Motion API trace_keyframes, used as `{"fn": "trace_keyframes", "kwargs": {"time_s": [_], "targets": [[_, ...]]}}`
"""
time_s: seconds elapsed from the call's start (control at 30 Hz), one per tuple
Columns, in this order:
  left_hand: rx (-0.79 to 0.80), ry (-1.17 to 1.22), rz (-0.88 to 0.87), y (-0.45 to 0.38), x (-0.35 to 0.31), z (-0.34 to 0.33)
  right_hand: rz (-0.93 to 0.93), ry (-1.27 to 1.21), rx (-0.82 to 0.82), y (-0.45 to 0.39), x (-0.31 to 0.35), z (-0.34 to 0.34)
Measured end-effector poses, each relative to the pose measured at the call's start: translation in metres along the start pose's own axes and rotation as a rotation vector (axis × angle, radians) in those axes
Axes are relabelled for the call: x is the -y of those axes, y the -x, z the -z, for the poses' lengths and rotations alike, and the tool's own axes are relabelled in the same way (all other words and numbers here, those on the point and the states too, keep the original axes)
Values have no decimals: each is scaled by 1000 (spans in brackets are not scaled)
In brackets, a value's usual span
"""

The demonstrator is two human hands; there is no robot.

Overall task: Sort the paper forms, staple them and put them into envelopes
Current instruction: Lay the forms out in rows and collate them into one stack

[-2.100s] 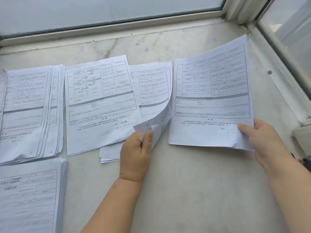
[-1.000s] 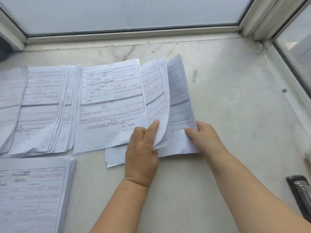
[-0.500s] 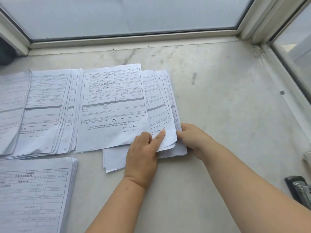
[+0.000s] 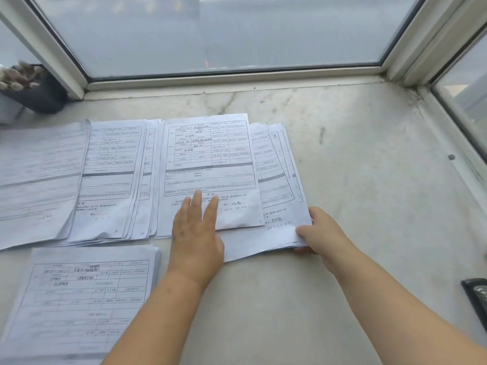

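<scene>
Printed paper forms lie in several piles on a marble window sill (image 4: 342,180). A filled-in top form (image 4: 208,159) lies in the middle, and my left hand (image 4: 196,233) rests flat on its lower edge with straight fingers. Under it and to its right sits a fanned stack of forms (image 4: 279,185). My right hand (image 4: 320,234) pinches the lower right corner of that stack, thumb on top. A stapler (image 4: 478,299) shows partly at the right edge.
Two more piles (image 4: 110,175) lie at the left and another pile (image 4: 79,301) at the lower left. A dark pot (image 4: 39,93) stands in the far left corner. Window frames (image 4: 232,75) close the back and right sides. Bare sill lies right of the papers.
The sheet my right hand held has been slid under the middle stack. My left hand let go of the lifted sheets and now lies flat on the top form.
</scene>
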State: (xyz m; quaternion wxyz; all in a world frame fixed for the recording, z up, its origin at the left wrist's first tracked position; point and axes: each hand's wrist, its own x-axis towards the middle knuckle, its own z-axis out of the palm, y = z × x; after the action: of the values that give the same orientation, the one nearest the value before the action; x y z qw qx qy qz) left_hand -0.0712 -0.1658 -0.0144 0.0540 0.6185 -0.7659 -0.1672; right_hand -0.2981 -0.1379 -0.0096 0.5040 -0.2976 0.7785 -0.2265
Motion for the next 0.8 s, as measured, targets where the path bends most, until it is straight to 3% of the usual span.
{"fn": "trace_keyframes", "kwargs": {"time_s": [0.1, 0.2, 0.53, 0.8], "targets": [[188, -93, 135, -9, 27, 3, -20, -70, -85, 3, 0, -9], [264, -135, 124, -11, 40, 3, -7, -85, -158, 9, 4, -19], [310, -229, 55, 0, 50, 11, 55, 20, -238, 6, 40, -55], [325, -232, -18, 3, 43, 16, 29, 122, -264, 22, 29, -42]]}}
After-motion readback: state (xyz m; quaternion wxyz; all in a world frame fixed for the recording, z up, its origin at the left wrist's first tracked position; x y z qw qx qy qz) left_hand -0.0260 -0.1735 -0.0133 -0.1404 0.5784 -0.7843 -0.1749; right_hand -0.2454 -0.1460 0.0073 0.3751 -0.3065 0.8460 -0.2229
